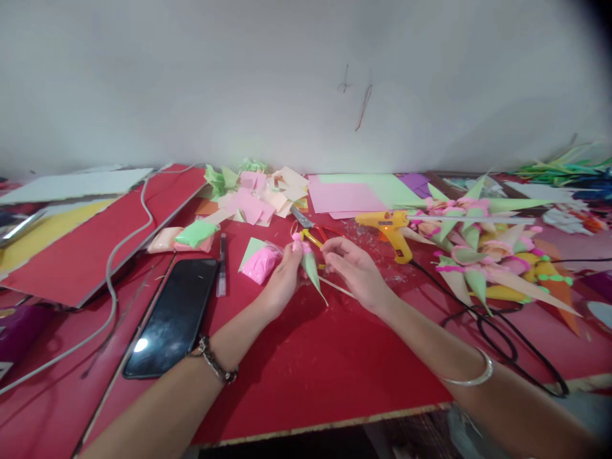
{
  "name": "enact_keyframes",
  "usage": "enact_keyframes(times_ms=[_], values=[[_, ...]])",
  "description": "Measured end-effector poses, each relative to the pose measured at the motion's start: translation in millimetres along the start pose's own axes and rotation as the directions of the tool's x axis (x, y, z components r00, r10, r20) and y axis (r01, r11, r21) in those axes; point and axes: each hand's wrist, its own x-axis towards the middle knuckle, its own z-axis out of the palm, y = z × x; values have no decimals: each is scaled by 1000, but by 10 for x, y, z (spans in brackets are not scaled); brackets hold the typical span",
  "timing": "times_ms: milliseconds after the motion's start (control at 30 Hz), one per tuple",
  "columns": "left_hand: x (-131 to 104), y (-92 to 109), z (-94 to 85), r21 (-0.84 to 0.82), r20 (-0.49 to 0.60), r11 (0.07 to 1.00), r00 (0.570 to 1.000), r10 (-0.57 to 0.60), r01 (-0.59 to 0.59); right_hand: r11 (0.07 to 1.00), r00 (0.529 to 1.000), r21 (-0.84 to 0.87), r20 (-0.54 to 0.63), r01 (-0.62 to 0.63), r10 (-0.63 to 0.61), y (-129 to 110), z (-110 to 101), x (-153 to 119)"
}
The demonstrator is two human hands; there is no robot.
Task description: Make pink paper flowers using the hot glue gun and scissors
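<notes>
My left hand (283,280) is closed on a small paper flower with a pink top and a pointed green leaf (312,268), held low over the red table. My right hand (354,271) is just to the right of it, its fingers bent and pinched together; whether anything is in them I cannot make out. A thin pale stick (337,288) runs from near the flower towards my right palm. Just beyond the hands lie red-handled scissors (303,220) and a yellow-handled tool (313,240). Beside my left hand sits a bag of pink clay-like material (261,264).
A yellow glue gun (394,236) with a black cable (507,344) lies to the right, near a pile of paper flowers (471,255). Paper scraps (253,197) are at the back. A phone (172,319), a pen (222,268) and a white cable (115,261) lie left.
</notes>
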Motion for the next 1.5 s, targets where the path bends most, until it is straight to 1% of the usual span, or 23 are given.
enact_keyframes(times_ms=[67,133,167,233,333,467,500,633,700,833,900,967,1033,1067,1133,1200,1267,1300,1400,1500], values=[[1,36,13,-94,-30,993,996,-79,76,981,998,-184,-8,64,-66,-12,22,-21],[-16,82,32,-163,-29,978,990,-139,132,928,989,-343,47,146,-138,-36,44,-45],[-27,101,40,-187,-21,971,988,-153,146,894,982,-405,83,190,-171,-49,56,-58],[-45,120,51,-210,-10,969,991,-135,130,829,968,-500,134,250,-211,-70,84,-85],[-54,104,51,-179,7,980,996,-84,84,777,966,-574,147,259,-213,-69,131,-119],[-47,65,44,-129,59,989,996,-68,75,755,965,-606,99,251,-242,-31,174,-132],[-46,61,45,-130,50,989,996,-70,76,750,963,-610,93,256,-253,-24,179,-131],[-48,68,53,-145,-49,984,993,-110,102,747,963,-615,87,254,-255,-23,184,-128],[-49,77,52,-164,-41,979,991,-130,122,755,965,-607,84,248,-250,-33,180,-128],[-35,98,37,-247,25,960,992,-127,129,781,961,-568,69,259,-268,-49,148,-111],[-19,108,29,-265,17,957,993,-118,118,806,960,-540,15,243,-280,-40,118,-91],[-2,114,21,-243,-44,964,992,-121,107,857,964,-475,-64,197,-258,-15,82,-63],[10,115,10,-213,-113,973,987,-117,91,917,973,-376,-124,137,-196,18,48,-34],[12,114,3,-200,-125,977,987,-103,77,938,978,-329,-138,105,-158,32,35,-20],[10,111,-12,-183,-76,982,995,-58,43,963,986,-267,-140,49,-89,47,18,1],[-1,109,-20,-174,23,985,1000,-12,16,975,991,-224,-129,11,-41,44,18,10],[-16,108,-13,-171,111,985,994,17,2,984,993,-175,-118,0,-21,28,29,7],[-24,107,-5,-169,130,986,991,31,-9,988,993,-155,-114,4,-21,19,36,2],[-45,99,27,-151,110,987,992,63,-46,989,993,-147,-108,24,-41,-8,53,-16],[-57,88,42,-118,73,992,996,47,-38,978,991,-205,-116,35,-59,-30,54,-29]])
